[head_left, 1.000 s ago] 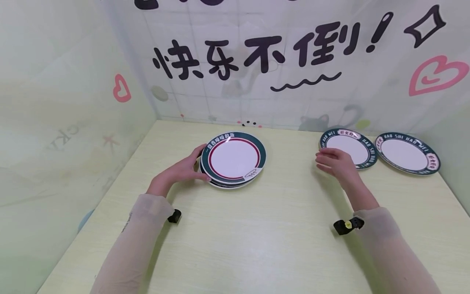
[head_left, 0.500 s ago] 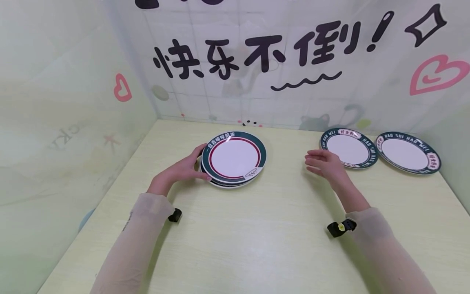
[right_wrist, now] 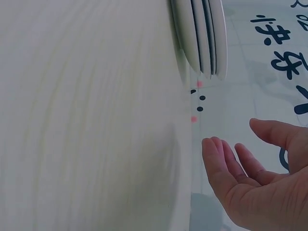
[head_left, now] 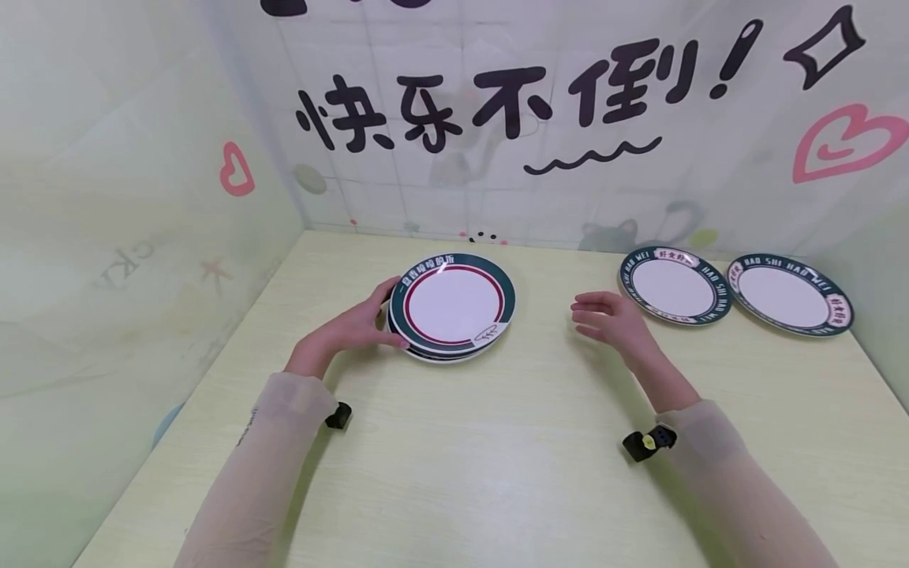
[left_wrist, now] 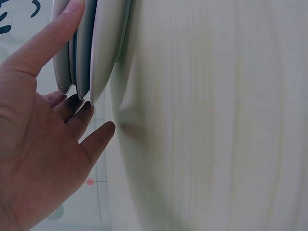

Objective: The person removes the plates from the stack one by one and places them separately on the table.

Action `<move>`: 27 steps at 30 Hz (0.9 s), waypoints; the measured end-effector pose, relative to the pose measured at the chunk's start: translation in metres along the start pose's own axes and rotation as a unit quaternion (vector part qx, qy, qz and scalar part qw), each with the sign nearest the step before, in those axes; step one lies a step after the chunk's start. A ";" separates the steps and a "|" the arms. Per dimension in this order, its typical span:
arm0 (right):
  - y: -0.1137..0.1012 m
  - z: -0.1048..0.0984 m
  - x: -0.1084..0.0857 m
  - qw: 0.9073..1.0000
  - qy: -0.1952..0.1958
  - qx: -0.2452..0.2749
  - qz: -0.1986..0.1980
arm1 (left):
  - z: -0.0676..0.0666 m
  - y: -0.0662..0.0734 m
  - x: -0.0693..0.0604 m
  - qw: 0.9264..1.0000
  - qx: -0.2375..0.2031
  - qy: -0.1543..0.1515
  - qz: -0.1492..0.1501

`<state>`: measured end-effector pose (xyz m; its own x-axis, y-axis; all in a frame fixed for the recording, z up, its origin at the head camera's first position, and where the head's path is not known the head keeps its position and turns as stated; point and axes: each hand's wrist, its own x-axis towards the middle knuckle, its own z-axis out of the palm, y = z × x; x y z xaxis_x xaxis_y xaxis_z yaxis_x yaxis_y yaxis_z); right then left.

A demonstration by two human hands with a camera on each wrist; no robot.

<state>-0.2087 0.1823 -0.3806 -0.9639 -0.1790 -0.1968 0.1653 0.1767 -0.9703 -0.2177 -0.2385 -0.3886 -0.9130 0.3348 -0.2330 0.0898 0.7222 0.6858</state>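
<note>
A stack of several plates with dark green rims lies left of the table's middle; the top one has a red inner ring. My left hand grips the stack's left edge, thumb on the near side and fingers at the far side. In the left wrist view the thumb of that hand lies against the rims of the stack. My right hand, fingers slightly bent and holding nothing, hovers between the stack and two other plates. The right wrist view shows this hand apart from the stack.
Two green-rimmed plates lie side by side at the back right, the nearer-in one left of the other. A printed backdrop stands behind the pale wooden table, with side walls at left and right.
My right hand has moved left, away from the two plates at the back right and toward the stack. The left hand and the plates have stayed in place.
</note>
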 end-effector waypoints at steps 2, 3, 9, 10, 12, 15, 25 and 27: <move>0.000 0.003 0.000 1.000 -0.003 0.000 0.000 | 0.000 0.000 0.000 1.000 0.000 0.000 0.001; 0.001 0.004 0.001 1.000 -0.003 -0.002 0.000 | 0.000 0.000 0.000 1.000 0.001 -0.001 0.001; 0.001 0.014 0.002 1.000 -0.012 -0.013 -0.003 | 0.000 -0.001 0.001 1.000 0.003 -0.001 0.000; 0.001 0.016 0.002 1.000 -0.013 -0.015 -0.001 | 0.000 -0.001 0.001 1.000 0.003 -0.001 0.000; 0.001 0.019 0.003 1.000 -0.013 -0.020 0.003 | 0.000 -0.001 0.001 1.000 0.002 0.000 -0.001; 0.001 0.023 0.003 0.999 -0.015 -0.030 0.008 | 0.000 -0.001 0.001 1.000 0.003 0.000 -0.002; 0.005 0.035 0.005 0.998 -0.032 -0.046 0.002 | 0.000 -0.001 0.001 1.000 0.000 0.000 0.001; 0.004 0.038 0.005 0.998 -0.035 -0.048 0.000 | 0.000 -0.002 0.001 1.000 0.000 -0.001 0.003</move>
<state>-0.2052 0.1456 -0.3914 -0.9466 -0.2450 -0.2097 0.1414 0.2690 -0.9527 -0.2187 -0.2394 -0.3897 -0.9120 0.3395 -0.2302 0.0945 0.7200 0.6875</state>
